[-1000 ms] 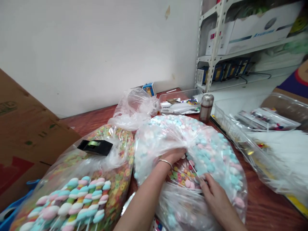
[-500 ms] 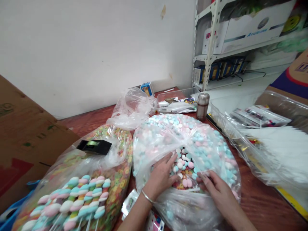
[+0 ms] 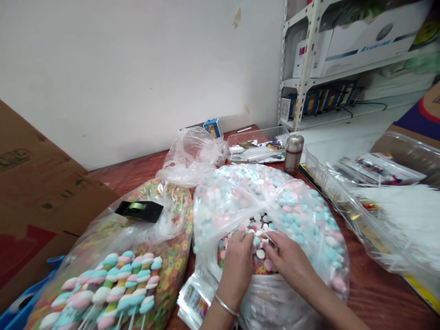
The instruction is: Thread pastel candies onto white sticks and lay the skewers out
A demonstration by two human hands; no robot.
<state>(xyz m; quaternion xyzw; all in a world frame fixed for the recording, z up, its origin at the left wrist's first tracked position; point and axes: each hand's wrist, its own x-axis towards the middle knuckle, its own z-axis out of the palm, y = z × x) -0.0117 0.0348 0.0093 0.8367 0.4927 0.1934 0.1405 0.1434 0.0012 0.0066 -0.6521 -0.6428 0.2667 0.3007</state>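
A big clear plastic bag (image 3: 220, 192) of pink, blue and white marshmallows stands in front of me, its mouth torn wide. Inside the opening, loose marshmallows (image 3: 260, 253) lie over orange and green ring candies. My left hand (image 3: 239, 256), with a bangle at the wrist, reaches in with fingers curled down among the marshmallows; what they grip is hidden. Close beside it, my right hand (image 3: 288, 256) pinches what looks like a thin white stick, its tip near the left fingers. Finished marshmallow skewers (image 3: 117, 284) lie on a bag of ring candies (image 3: 178, 243) to the left.
A black tape dispenser (image 3: 139, 211) rests on the left bag. Silver packets (image 3: 194, 295) lie before me. Behind are a crumpled plastic bag (image 3: 192, 156), a clear tray (image 3: 257, 151) and a brown bottle (image 3: 293, 153). A clear bin (image 3: 343, 211) with white sticks is at right, a carton (image 3: 44, 201) at left.
My right hand has moved left and up, and my left hand has turned its fingers inward, so both now meet over the marshmallows. The view has shifted slightly.
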